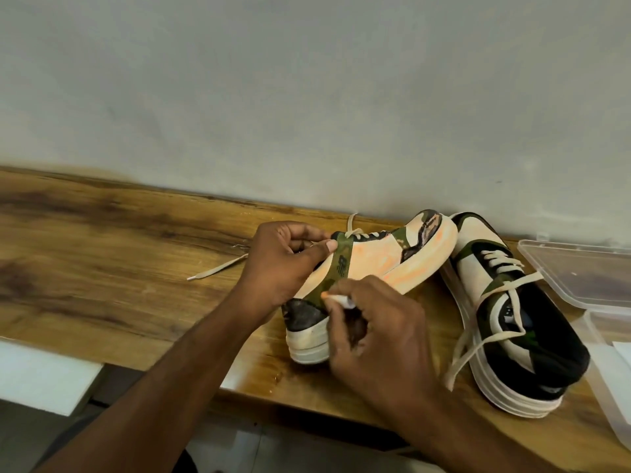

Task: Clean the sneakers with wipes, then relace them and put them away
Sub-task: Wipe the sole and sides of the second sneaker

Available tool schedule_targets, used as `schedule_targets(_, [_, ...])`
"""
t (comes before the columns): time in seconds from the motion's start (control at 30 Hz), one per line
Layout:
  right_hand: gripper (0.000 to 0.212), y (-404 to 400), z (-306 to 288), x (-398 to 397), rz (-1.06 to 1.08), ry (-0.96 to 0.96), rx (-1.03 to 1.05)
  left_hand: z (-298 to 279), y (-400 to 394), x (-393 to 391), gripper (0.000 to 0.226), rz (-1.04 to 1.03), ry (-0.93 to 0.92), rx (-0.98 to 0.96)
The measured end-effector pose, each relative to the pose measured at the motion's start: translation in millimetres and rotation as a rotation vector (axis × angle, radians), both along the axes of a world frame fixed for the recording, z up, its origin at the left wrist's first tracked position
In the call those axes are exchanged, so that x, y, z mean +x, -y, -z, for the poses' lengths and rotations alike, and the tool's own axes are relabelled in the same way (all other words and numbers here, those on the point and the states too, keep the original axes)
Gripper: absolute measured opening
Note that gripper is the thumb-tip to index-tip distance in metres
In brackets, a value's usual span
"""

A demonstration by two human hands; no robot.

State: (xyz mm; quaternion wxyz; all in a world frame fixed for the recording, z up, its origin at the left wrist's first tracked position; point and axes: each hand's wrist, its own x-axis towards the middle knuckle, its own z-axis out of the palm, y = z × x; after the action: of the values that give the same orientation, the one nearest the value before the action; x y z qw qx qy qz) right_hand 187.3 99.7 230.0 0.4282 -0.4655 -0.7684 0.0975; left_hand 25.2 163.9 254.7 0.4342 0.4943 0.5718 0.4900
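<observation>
My left hand [286, 264] grips the collar of the stained sneaker [368, 268], tipped on its side on the tabletop [119, 240], toe toward two o'clock. My right hand [372, 332] pinches a wadded wipe [343, 300] against the green side stripe near the heel. I judge the next strokes run toeward, along the shoe's length. The second sneaker [512, 319] lies at three o'clock.

**Wood, rubber, cloth and clear plastic**

The table [119, 240] is wood with a strong dark grain and a faint sheen. The tilted sneaker [368, 264] looks matt, perhaps suede or canvas, its rubber sole smooth and smeared orange. The second sneaker [512, 319] has soft dark lining and flat woven cloth laces [491, 285]. The box [587, 278] is clear, glossy plastic. The wall [307, 97] is matt paint.
</observation>
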Motion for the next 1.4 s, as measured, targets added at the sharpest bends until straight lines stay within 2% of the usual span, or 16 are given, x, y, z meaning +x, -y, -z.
schedule_targets(0.1, [0.017, -6.0, -2.6, 4.7, -0.051, 0.044, -0.001, -1.4, 0.8, -1.8, 0.007, 0.004, 0.001, -0.003])
schedule_targets(0.3, [0.018, -37.6, -7.2, 35.2, 0.166, -0.044, -0.014, -1.6, -0.3, -1.1, 0.009, 0.011, -0.018, -0.006])
schedule_targets(0.53, [0.02, -9.3, -0.1, 4.0, -0.06, 0.014, 0.024, -2.7, 0.4, -4.3, 0.009, 0.037, -0.058, 0.014])
schedule_targets(0.67, [0.018, -39.3, -9.6, 43.1, 0.119, -0.027, -0.014, -6.1, 0.0, -2.1, 0.01, 0.065, -0.082, 0.018])
schedule_targets(0.77, [0.017, -37.3, -7.2, 41.1, 0.178, -0.065, -0.033, -6.1, -0.2, -0.9, 0.01, 0.064, -0.089, 0.022])
schedule_targets(0.97, [0.021, -13.3, -0.7, 11.6, 0.009, -0.014, 0.001, -6.3, 0.8, -2.8, 0.01, 0.037, -0.096, 0.012])
schedule_targets(1.07, [0.02, -35.0, -5.5, 34.4, 0.113, 0.049, -0.014, -8.2, 2.1, -6.6, 0.009, 0.03, -0.068, 0.003])
schedule_targets(1.2, [0.02, -45.1, -6.6, 46.6, 0.23, -0.024, -0.038, -7.2, 1.8, -3.2, 0.009, 0.002, -0.076, 0.006])
schedule_targets(1.4, [0.02, -19.9, 4.0, 12.6, 0.034, -0.013, -0.01, -7.0, 1.0, -7.6, 0.01, -0.015, -0.075, -0.01])
